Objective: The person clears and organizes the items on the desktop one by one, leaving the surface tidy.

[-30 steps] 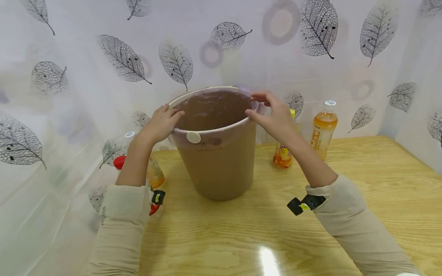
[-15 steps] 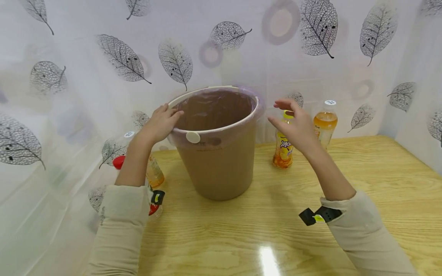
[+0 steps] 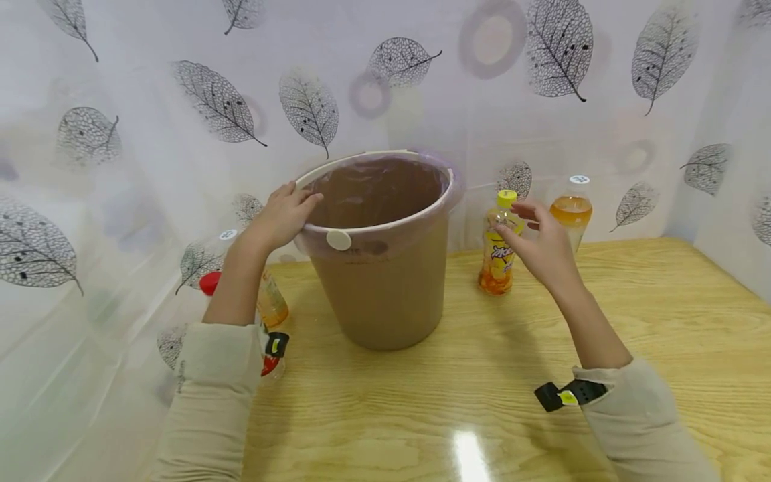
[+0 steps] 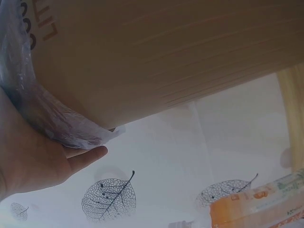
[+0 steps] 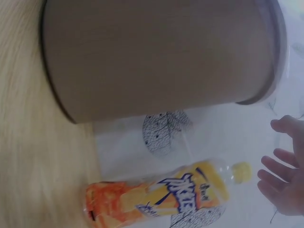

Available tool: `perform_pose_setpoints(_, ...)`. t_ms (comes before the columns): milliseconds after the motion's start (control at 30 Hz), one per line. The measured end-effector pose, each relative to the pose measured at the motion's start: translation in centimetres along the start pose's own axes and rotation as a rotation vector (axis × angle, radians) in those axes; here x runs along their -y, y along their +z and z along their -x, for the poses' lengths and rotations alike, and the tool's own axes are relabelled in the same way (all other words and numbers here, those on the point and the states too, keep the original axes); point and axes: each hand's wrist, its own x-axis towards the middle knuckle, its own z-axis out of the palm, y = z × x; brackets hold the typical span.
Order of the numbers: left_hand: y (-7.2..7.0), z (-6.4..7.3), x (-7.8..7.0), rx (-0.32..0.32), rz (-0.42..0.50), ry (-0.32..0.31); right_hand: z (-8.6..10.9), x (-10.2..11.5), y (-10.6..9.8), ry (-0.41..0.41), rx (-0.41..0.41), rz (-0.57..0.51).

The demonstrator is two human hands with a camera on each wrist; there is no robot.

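A brown trash can (image 3: 385,294) with a pale rim stands upright, lined with a thin, translucent purple bag (image 3: 454,191) folded over the rim. My left hand (image 3: 280,217) holds the rim at its left side, thumb over the edge; the left wrist view shows the palm against the folded liner (image 4: 52,114). My right hand (image 3: 545,248) is free, fingers loosely bent and apart, just right of a small drink bottle (image 3: 497,258) with a yellow cap and orange contents. In the right wrist view that hand (image 5: 287,166) is apart from the bottle's cap (image 5: 241,172).
A taller white-capped bottle (image 3: 571,211) of amber drink stands behind my right hand. Left of the can, partly behind my left arm, are an amber bottle (image 3: 272,301) and a red-capped bottle (image 3: 209,282). Leaf-patterned sheeting (image 3: 421,120) encloses the wooden table (image 3: 385,408).
My right hand has let go of the trash can's right rim and moved right, beside the yellow-capped bottle. My left hand has stayed on the rim.
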Motion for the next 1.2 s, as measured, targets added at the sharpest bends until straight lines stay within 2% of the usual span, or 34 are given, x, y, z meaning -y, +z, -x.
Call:
perform_pose_setpoints(200, -0.1, -0.1, 0.1, -0.003, -0.002, -0.007, 0.4, -2.3, 0.0, 0.022, -0.028, 0.025)
perform_pose_setpoints(500, -0.1, -0.1, 0.1, -0.003, 0.006, -0.006, 1.3, -5.9, 0.5, 0.090, -0.028, 0.077)
perform_pose_setpoints(833, -0.3, -0.1, 0.1, 0.000, 0.004, -0.014, 1.2, -9.0, 1.9, 0.201, 0.053, 0.065)
perform_pose_setpoints(1000, -0.1, -0.1, 0.1, 0.003, 0.003, -0.014, 1.3, -9.8, 2.9, 0.249, 0.110, 0.057)
perform_pose_setpoints(1200, 0.1, -0.2, 0.1, -0.005, -0.002, -0.005, 1.2, -10.6, 3.8, 0.281, 0.142, 0.036)
